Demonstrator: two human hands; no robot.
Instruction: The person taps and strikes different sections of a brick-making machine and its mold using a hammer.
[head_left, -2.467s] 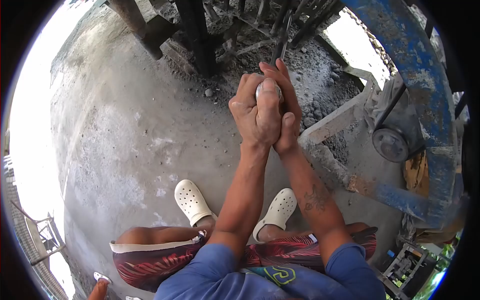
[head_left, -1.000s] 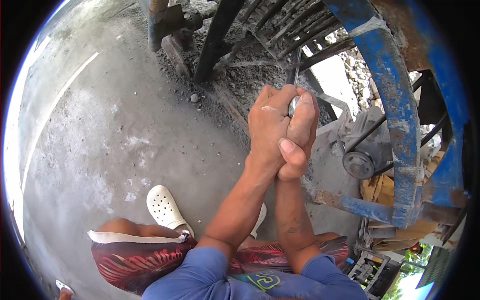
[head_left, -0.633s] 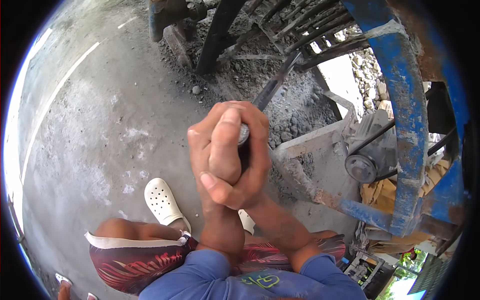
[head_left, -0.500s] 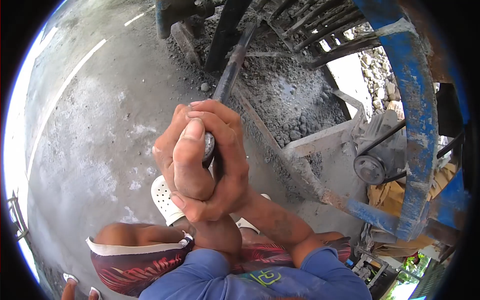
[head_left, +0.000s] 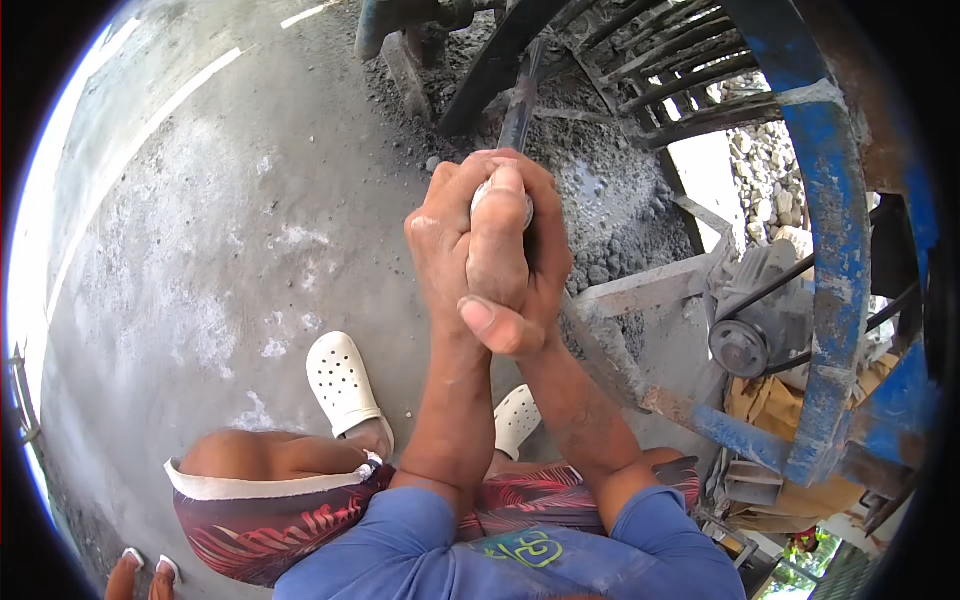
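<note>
A long, round, worn pole [head_left: 520, 105] runs from my grip away toward the machine frame, and its far end is out of sight among dark bars. My left hand [head_left: 440, 250] is wrapped round the near end of it. Clasped over the same end, my right hand [head_left: 548, 250] overlaps the left, with the thumbs on top. The pole's butt shows partly between my fingers. Beyond my hands and to their right lies a heap of wet-looking grey gravelly mix [head_left: 640, 215], inside a low metal frame [head_left: 645, 285].
A blue, rust-marked curved frame [head_left: 830, 250] rises at right beside a motor pulley [head_left: 738, 347] and belt. Metal bars [head_left: 690, 95] slope above the heap. Brown sacks [head_left: 770, 405] lie lower right. White clogs [head_left: 342, 380] are on my feet. Another person's feet [head_left: 140, 575] show lower left.
Both hands, still clasped on the pole, have moved to the right and farther from my body. My arms are more stretched, and the clogs show more fully.
</note>
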